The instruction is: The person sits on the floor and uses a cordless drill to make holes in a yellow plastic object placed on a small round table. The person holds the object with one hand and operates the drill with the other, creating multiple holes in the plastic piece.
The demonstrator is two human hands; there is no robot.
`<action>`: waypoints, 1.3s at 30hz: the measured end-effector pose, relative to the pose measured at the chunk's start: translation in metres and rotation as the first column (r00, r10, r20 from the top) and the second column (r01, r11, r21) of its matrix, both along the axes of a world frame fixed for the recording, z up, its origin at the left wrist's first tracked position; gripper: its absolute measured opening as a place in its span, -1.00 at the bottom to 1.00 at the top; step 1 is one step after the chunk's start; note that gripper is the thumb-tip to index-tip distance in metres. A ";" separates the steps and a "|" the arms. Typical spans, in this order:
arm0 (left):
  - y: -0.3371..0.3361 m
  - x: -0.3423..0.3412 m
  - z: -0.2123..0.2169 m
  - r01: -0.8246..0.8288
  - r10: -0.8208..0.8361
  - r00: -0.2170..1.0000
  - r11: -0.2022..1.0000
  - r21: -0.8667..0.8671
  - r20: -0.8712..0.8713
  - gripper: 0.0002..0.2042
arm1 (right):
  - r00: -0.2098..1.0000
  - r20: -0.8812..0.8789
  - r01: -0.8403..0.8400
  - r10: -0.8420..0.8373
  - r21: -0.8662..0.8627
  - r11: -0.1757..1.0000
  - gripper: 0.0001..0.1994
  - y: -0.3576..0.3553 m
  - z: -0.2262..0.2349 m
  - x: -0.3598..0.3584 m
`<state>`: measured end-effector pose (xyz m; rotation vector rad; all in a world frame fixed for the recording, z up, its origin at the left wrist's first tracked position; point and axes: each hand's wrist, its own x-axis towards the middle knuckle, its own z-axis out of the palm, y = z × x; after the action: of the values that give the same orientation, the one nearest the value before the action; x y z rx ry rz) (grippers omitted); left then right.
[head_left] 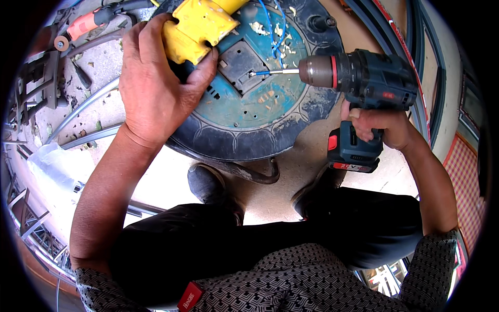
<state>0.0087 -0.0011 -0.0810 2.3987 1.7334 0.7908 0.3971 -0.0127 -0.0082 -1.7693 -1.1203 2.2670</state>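
Note:
My left hand (163, 83) is closed around a scuffed yellow piece (200, 28) with notches in its edge, its thumb along the near side. The piece is held over the upper left of a round teal disc (234, 112) with a dark, scalloped rim. In my right hand (382, 122) is a cordless drill (364, 75), gripped by the handle and pointing left. Its long, thin bit (283, 72) has a blue section. The bit's tip reaches over a dark rectangular plate (239, 67) set in the disc; whether they touch, I cannot tell.
Thin blue strands (274, 31) and pale crumbs lie on the disc. An orange-and-black power tool (91, 23) rests at the far left, above clear plastic wrap (54, 164) and metal strips (86, 106). Dark curved lengths of profile (413, 31) stand at the right. My shoes (205, 182) are below the disc.

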 end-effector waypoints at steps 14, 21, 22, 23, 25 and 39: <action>0.000 0.000 0.001 -0.009 0.009 1.000 1.000 -0.015 -0.023 -0.21 | 0.998 -0.007 -0.062 0.063 0.063 0.996 -0.72 0.010 -0.007 0.005; -0.001 0.001 0.002 -0.026 0.025 1.000 0.999 -0.029 -0.015 -0.21 | 0.997 -0.027 -0.069 0.071 0.046 0.997 -0.72 0.011 -0.012 0.008; -0.001 0.001 0.002 -0.026 0.026 1.000 0.999 -0.030 -0.012 -0.20 | 0.997 -0.027 -0.065 0.066 0.043 0.997 -0.72 0.011 -0.012 0.007; -0.001 0.001 0.002 -0.026 0.026 1.000 0.999 -0.031 -0.010 -0.20 | 0.997 -0.027 -0.073 0.074 0.051 0.996 -0.72 0.011 -0.013 0.007; -0.001 0.000 0.002 -0.016 0.016 1.000 0.999 -0.028 -0.011 -0.20 | 0.996 -0.027 -0.089 0.091 0.066 0.994 -0.72 0.012 -0.014 0.007; -0.003 0.006 0.009 -0.059 0.060 0.998 0.991 -0.124 0.011 -0.22 | 0.990 0.010 -0.140 0.140 0.131 0.981 -0.74 0.016 -0.010 0.006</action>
<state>0.0148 -0.0040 -0.0721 2.2664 1.7999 0.6840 0.4026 0.0029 -0.0179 -1.6928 -1.4011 2.2071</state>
